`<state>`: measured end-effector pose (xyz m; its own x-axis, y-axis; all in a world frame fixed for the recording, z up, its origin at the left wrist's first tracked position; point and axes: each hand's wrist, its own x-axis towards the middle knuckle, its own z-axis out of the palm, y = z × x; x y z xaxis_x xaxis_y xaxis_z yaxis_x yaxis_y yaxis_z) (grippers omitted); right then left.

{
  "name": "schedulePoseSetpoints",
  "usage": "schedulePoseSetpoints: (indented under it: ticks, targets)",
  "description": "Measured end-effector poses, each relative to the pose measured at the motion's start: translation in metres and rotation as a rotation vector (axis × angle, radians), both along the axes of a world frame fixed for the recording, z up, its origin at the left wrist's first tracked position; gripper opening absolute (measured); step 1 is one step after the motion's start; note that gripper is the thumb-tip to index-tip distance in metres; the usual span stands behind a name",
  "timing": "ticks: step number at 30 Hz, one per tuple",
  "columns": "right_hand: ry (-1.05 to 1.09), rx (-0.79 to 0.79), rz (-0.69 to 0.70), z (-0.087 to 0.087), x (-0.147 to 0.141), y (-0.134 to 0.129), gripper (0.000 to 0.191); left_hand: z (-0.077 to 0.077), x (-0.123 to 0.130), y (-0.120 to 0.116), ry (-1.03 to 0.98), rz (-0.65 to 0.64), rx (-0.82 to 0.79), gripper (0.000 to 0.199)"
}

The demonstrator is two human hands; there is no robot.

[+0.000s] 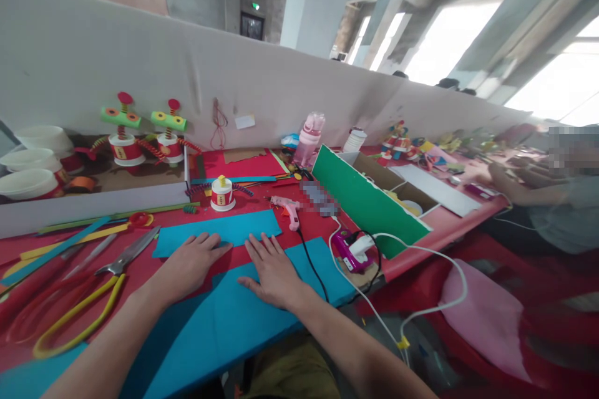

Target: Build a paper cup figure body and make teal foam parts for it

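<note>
A blue paper strip [218,232] lies across the red tabletop, and both hands rest on its near edge. My left hand [194,262] is flat, its fingers stretched over the strip. Beside it my right hand [271,269] lies palm down with fingers spread, the tips touching the strip's right part. Under my wrists is a larger blue sheet [234,315]. Just beyond the strip stand a pink glue gun [289,209] and a small white and red paper cup figure [222,193] with coiled arms. Large scissors [116,268] with yellow and red handles lie left of my left hand.
A purple power strip [353,252] with plugged cords sits right of my right hand. Past it is an open box with a green flap [369,199]. Two finished cup figures [125,146] and white cups [30,184] stand back left. A person [561,199] sits far right.
</note>
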<state>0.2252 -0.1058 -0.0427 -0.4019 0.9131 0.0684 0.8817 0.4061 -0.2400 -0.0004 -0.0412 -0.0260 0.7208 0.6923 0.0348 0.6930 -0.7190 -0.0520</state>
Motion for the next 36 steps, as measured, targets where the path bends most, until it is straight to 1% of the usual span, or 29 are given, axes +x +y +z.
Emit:
schedulePoseSetpoints:
  ticks: [4, 12, 16, 18, 20, 21, 23, 25, 26, 27, 28, 29, 30, 31, 33, 34, 36]
  targets:
    - [-0.02, 0.006, -0.07, -0.003, 0.006, -0.001, 0.082, 0.0, 0.0, 0.001, 0.003, -0.009, 0.01, 0.057]
    - [-0.055, 0.027, -0.207, -0.005, 0.008, -0.002, 0.081, -0.001, -0.001, 0.001, 0.011, -0.018, 0.014, 0.055]
    - [-0.091, 0.016, -0.318, 0.0, 0.018, -0.004, 0.087, 0.001, -0.001, 0.0, 0.011, -0.023, 0.025, 0.055]
    - [-0.079, 0.024, -0.34, 0.006, 0.02, -0.006, 0.088, 0.002, -0.001, 0.001, 0.01, -0.019, 0.019, 0.055]
    - [-0.013, 0.058, -0.3, 0.013, 0.014, -0.006, 0.083, 0.002, -0.001, 0.001, -0.002, -0.014, 0.002, 0.054]
    - [0.042, 0.074, -0.242, 0.016, 0.008, -0.003, 0.08, 0.002, 0.0, 0.0, -0.015, -0.011, -0.01, 0.053]
    - [0.179, 0.074, -0.059, 0.02, -0.009, 0.007, 0.073, 0.001, 0.002, -0.001, -0.047, -0.006, -0.042, 0.051]
    - [0.308, 0.008, 0.143, 0.02, -0.028, 0.024, 0.067, 0.003, 0.002, -0.002, -0.092, 0.004, -0.081, 0.049]
    - [0.345, -0.036, 0.208, 0.018, -0.037, 0.032, 0.065, 0.004, 0.0, -0.002, -0.123, 0.0, -0.107, 0.048]
    - [0.359, -0.076, 0.233, 0.014, -0.045, 0.041, 0.064, 0.007, -0.004, 0.0, -0.163, -0.01, -0.141, 0.047]
    - [0.356, -0.112, 0.227, 0.01, -0.052, 0.048, 0.063, 0.011, -0.011, 0.001, -0.216, -0.034, -0.18, 0.044]
    - [0.329, -0.135, 0.23, 0.006, -0.058, 0.053, 0.062, 0.016, -0.02, 0.004, -0.284, -0.052, -0.213, 0.041]
    - [0.286, -0.137, 0.234, 0.001, -0.061, 0.057, 0.063, 0.021, -0.03, 0.006, -0.368, -0.043, -0.219, 0.037]
    - [0.237, -0.122, 0.243, -0.003, -0.064, 0.058, 0.064, 0.027, -0.042, 0.008, -0.461, -0.005, -0.198, 0.036]
    - [0.147, -0.074, 0.263, -0.009, -0.066, 0.059, 0.067, 0.038, -0.066, 0.011, -0.603, 0.136, -0.138, 0.035]
    - [0.112, -0.051, 0.272, -0.011, -0.067, 0.058, 0.07, 0.042, -0.076, 0.012, -0.617, 0.206, -0.139, 0.035]
    - [0.066, -0.024, 0.285, -0.013, -0.067, 0.055, 0.076, 0.046, -0.088, 0.013, -0.539, 0.314, -0.197, 0.037]
